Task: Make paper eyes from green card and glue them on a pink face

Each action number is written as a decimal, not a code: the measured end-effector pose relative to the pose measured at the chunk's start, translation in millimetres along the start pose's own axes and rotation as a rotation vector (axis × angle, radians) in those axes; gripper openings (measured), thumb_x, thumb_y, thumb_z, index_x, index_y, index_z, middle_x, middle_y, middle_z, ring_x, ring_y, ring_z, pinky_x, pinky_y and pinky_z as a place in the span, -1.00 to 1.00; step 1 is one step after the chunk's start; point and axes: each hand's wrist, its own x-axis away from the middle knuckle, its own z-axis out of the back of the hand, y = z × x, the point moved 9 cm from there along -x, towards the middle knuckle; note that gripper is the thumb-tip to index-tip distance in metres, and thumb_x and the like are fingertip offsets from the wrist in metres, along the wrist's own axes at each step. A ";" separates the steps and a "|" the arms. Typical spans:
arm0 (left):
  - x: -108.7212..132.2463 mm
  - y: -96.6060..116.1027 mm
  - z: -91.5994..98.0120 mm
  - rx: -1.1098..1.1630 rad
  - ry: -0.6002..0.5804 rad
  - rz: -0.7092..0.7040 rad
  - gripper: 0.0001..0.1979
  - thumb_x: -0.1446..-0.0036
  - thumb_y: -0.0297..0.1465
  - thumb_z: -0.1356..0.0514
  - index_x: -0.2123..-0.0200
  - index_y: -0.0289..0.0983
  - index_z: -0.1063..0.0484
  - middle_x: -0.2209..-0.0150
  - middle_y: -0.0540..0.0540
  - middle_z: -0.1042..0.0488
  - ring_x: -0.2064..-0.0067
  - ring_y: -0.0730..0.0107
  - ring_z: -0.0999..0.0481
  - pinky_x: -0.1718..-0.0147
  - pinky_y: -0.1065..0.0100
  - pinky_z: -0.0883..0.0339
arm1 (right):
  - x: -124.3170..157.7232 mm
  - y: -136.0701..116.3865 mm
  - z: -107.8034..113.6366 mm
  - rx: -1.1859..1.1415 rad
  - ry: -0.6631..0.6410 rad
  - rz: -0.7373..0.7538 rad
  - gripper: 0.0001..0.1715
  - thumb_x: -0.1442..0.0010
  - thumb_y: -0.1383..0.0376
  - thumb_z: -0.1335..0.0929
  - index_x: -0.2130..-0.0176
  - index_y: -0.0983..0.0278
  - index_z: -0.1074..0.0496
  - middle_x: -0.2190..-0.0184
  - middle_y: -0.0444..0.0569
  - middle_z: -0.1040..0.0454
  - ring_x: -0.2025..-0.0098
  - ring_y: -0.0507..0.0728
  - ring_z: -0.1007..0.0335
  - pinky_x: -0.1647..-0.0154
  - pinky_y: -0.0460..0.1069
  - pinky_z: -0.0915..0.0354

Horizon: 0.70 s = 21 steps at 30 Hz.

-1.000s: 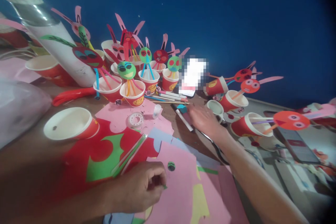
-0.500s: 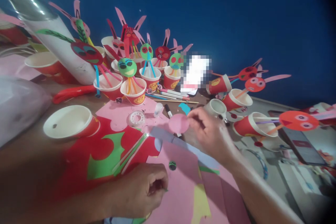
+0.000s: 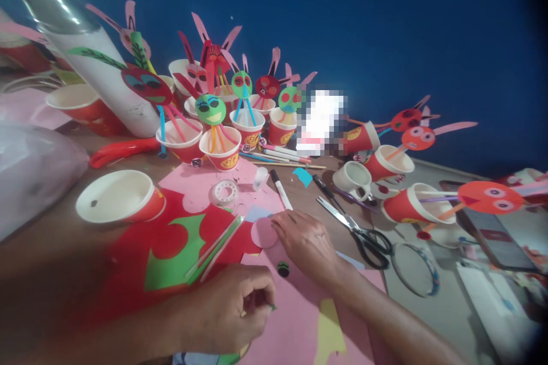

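My right hand (image 3: 305, 242) pinches the edge of a pink paper circle (image 3: 261, 232), low over the sheets at the middle of the table. My left hand (image 3: 246, 308) is closed in a pinch, and a tiny green paper piece (image 3: 273, 307) shows at its fingertips. Between the hands, a small green and black paper disc (image 3: 283, 268) lies on the pink sheet (image 3: 295, 325). Left of my right hand are a green paper offcut (image 3: 171, 268) and red paper (image 3: 128, 262).
Open black-handled scissors (image 3: 359, 234) lie to the right, near a white mug (image 3: 353, 179). A tape roll (image 3: 225, 192) and a marker (image 3: 281, 189) are ahead. Paper cups (image 3: 220, 148) with paper-faced figures line the back. An overturned cup (image 3: 120, 197) lies left.
My right hand has moved left and toward me with the pink circle, uncovering the scissors. My left hand has stayed nearly in place, still pinching.
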 end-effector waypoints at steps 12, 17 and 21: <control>-4.0 -13.7 34.5 0.758 0.251 0.067 -0.87 0.07 -0.40 -0.19 0.46 -0.25 -0.25 0.52 0.01 -0.47 0.53 0.47 -0.43 0.54 0.44 -0.27 | 6.9 -4.1 4.5 0.029 0.080 0.066 -0.77 -0.26 0.36 -0.30 0.43 0.24 -0.45 0.48 -0.08 -0.42 0.42 0.09 -0.31 0.42 -0.03 -0.07; -1.0 -20.6 64.0 0.962 0.439 -0.016 -0.79 0.03 -0.35 -0.29 0.46 -0.27 -0.28 0.51 0.00 -0.50 0.58 0.50 -0.40 0.60 0.47 -0.27 | 5.5 -1.9 4.5 -0.010 0.074 0.046 -0.77 -0.28 0.34 -0.29 0.40 0.25 -0.47 0.47 -0.07 -0.42 0.40 0.09 -0.33 0.39 -0.03 -0.10; -1.5 -25.2 71.4 1.014 0.492 -0.007 -0.76 0.06 -0.35 -0.33 0.45 -0.27 -0.29 0.54 0.04 -0.48 0.59 0.55 -0.37 0.62 0.50 -0.25 | 3.5 2.2 15.1 -0.094 0.073 0.006 -0.82 -0.29 0.28 -0.30 0.29 0.23 -0.49 0.37 -0.07 -0.49 0.32 0.08 -0.41 0.31 -0.06 -0.17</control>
